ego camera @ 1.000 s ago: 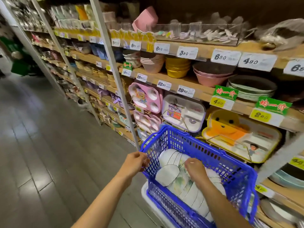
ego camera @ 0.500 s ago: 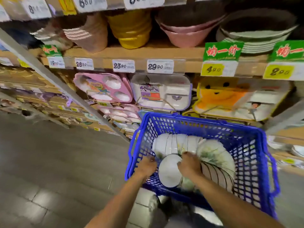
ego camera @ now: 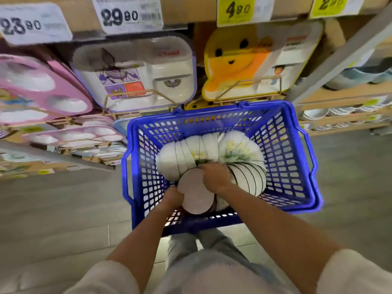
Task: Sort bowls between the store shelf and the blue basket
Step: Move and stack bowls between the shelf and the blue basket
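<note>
Head view, blurred, hands (ego camera: 214, 177) gripping half-covered bowls (ego camera: 188, 151), basket (ego camera: 212, 109)

Dim, soft indoor light falls from above, and deep shadow sits under the shelf (ego camera: 191, 9) beyond the basket (ego camera: 284, 162). The bowls (ego camera: 191, 153) inside it look washed out, white with little detail. Motion blur smears the price tags (ego camera: 127, 15) above the basket, the trays (ego camera: 38, 88) to its left and the floor (ego camera: 53, 209). Wide-angle bending tilts the post (ego camera: 343, 52) right of it. The sleeves (ego camera: 360, 274) below it are soft.
</note>
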Motion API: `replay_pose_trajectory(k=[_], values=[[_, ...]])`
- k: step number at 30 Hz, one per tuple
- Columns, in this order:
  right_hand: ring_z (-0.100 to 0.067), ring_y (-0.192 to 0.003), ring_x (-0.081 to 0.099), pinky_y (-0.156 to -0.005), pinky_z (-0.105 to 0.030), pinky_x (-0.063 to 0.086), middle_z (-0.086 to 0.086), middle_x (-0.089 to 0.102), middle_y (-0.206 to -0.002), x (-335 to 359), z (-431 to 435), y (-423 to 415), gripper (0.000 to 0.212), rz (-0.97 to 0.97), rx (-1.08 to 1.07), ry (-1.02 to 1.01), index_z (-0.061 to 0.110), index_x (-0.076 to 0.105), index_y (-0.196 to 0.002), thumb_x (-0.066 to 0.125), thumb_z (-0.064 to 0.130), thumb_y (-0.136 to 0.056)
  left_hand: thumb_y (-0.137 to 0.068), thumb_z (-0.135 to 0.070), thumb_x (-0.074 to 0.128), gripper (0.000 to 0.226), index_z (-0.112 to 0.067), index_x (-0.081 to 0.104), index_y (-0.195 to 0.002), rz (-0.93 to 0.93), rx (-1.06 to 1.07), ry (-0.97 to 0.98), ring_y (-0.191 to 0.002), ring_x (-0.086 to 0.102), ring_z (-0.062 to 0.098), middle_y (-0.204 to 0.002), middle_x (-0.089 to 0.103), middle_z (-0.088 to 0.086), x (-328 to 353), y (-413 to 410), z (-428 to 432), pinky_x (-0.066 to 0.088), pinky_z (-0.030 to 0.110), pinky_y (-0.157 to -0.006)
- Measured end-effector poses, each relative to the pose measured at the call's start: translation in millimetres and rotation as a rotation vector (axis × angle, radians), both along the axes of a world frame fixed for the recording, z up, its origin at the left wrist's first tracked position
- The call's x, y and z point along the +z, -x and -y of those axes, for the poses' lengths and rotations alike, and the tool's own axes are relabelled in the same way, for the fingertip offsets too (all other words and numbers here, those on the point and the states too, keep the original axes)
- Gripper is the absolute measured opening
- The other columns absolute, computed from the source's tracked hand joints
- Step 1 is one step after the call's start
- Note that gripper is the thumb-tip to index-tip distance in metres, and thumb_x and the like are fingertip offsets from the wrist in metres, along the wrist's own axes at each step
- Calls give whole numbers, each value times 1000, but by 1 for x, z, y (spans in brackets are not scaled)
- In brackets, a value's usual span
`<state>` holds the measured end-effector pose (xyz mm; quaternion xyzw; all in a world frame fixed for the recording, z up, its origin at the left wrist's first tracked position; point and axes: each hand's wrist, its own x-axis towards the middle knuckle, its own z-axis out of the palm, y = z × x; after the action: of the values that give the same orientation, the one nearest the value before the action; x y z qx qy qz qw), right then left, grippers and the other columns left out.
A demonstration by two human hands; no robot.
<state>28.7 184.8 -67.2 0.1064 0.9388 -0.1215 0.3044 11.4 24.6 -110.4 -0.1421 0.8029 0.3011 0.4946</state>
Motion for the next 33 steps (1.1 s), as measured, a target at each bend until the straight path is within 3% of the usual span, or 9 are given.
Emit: replay_pose_trajectory(k=[6,9,11,14,19,24,27,30,33], values=[[-29,-127,48,-108,-43,35,-8,53,-138,9,2,-1,53,-52,-83,80,34,47,-141,43,12,-92,-88,6,45,35,6,59,-121,-96,-81,-58,-103,58,33,-119,62,24,27,5,9,51,37,-80],[-23,-113,56,-89,-17,47,-7,56,-138,26,2,1,53,-153,-295,361,34,52,-137,42,6,-93,-89,7,40,36,4,57,-122,-133,-62,-67,-94,58,33,-111,61,23,54,15,11,52,32,-56],[-19,-115,55,-79,-6,43,-6,50,-144,44,0,4,51,-164,-493,665,27,52,-138,39,1,-96,-92,5,40,33,5,57,-120,-138,-30,-79,-96,63,38,-110,63,23,75,24,10,59,45,-66],[-21,-133,42,-94,-26,39,-1,44,-149,77,-3,7,50,-240,-676,948,23,52,-138,47,0,-94,-95,1,42,24,-1,58,-113,-144,62,-156,-78,66,30,-101,65,19,116,37,7,60,37,-56],[-13,-107,58,-79,-20,49,0,59,-128,142,-6,5,48,-493,-885,1228,26,60,-125,51,2,-86,-91,1,45,19,0,62,-100,-178,17,-289,-66,72,28,-80,71,15,180,60,3,58,33,-51],[-24,-101,56,-79,-32,48,4,65,-105,210,-9,8,39,-665,-1082,1274,30,71,-108,45,11,-86,-92,0,42,12,-1,54,-94,-262,64,-450,-52,69,31,-61,68,18,243,71,-3,59,37,-49],[-28,-104,58,-85,-40,49,-3,67,-115,247,-15,3,33,-732,-1120,1324,33,76,-93,48,20,-82,-92,-8,45,14,-2,57,-91,-404,2,-493,-51,68,34,-57,68,19,280,73,-8,55,32,-45],[-35,-101,61,-82,-48,54,-8,67,-115,279,-25,-5,44,-799,-1150,1404,26,75,-101,46,18,-68,-95,-19,45,20,-7,60,-92,-557,-89,-561,-52,67,31,-58,69,16,314,68,-15,54,33,-50],[-32,-94,65,-68,-39,58,-10,69,-111,309,-40,-18,46,-901,-1218,1475,17,72,-110,42,11,-76,-97,-30,45,24,-14,62,-90,-699,-137,-645,-54,66,24,-58,68,10,344,57,-31,53,32,-51]])
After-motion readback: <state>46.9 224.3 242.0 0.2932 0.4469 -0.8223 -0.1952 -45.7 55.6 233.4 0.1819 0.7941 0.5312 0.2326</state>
